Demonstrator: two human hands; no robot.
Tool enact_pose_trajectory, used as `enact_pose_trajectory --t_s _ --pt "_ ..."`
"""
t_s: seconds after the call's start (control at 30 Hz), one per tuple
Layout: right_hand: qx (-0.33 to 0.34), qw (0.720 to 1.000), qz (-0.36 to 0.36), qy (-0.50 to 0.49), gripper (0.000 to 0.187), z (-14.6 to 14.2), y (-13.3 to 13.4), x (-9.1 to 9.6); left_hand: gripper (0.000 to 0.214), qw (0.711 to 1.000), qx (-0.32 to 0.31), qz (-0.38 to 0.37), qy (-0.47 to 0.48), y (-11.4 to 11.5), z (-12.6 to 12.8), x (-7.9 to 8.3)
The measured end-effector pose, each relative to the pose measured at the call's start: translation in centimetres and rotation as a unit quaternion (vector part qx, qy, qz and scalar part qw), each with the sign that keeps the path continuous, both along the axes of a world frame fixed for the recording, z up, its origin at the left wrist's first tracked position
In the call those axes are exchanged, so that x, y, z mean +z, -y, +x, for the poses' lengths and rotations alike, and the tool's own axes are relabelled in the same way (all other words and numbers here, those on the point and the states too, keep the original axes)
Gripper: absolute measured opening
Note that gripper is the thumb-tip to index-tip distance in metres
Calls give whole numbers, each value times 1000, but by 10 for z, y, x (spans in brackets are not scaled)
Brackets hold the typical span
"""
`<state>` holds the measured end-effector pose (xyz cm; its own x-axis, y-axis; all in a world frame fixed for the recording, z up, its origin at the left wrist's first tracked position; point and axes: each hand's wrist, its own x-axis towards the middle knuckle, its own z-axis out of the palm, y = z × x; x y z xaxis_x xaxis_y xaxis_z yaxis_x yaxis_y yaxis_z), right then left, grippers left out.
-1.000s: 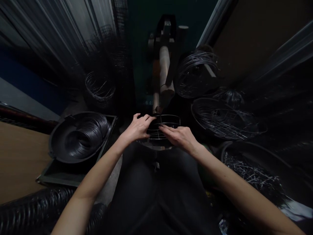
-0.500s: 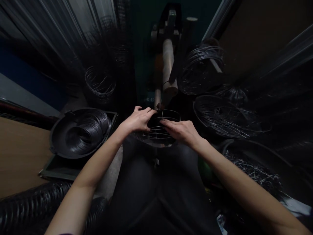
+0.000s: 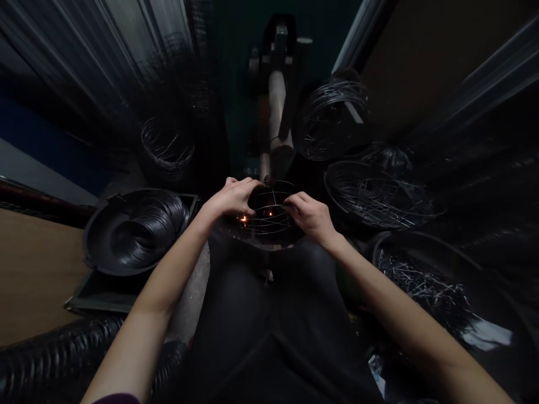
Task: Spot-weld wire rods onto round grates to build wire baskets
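A round frame of thin wire hoops point(image 3: 274, 225) sits above my lap, below the end of a machine's metal arm point(image 3: 277, 106). My left hand point(image 3: 236, 197) curves around the frame's left side, with thumb and fingers closed on its wire. My right hand point(image 3: 310, 217) pinches the hoop at the right edge. Small orange sparks point(image 3: 244, 219) glow by my left thumb, and another bright spot shows inside the frame. The exact contact between machine and wire is too dark to make out.
To my left, a black basin point(image 3: 90, 241) holds coiled wire rings point(image 3: 162, 224). At the right are a basin of wire hoops point(image 3: 379, 196) and a basin of short wire pieces point(image 3: 425, 286). Wire coils point(image 3: 168, 147) stand farther back. A ribbed black stack point(image 3: 59, 348) lies lower left.
Orange sparks have appeared at the wire frame. My right hand's fingers have gone from stretched across the hoop to a pinch at its right edge. The whole view has shifted slightly.
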<state>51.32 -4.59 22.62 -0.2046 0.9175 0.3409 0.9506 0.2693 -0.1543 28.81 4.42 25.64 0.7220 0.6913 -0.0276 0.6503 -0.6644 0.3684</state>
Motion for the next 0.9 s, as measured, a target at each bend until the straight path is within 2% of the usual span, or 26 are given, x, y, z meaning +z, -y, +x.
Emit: enact_pose_trajectory --t_s 0.23,0.47,0.6,0.9 --pt "0 1000 11 -25 20 -2 -21 -1 66 1000 14 11 -7 -15 1 2" --pt "-21 999 -30 -15 20 -6 -21 6 77 999 21 3 -34 -17 4 0" --pt "-26 999 -47 -3 21 -8 -23 13 76 999 19 9 -41 -21 5 -1" --pt "-39 999 -25 -16 21 -8 -44 13 79 998 43 13 -42 -35 8 -2"
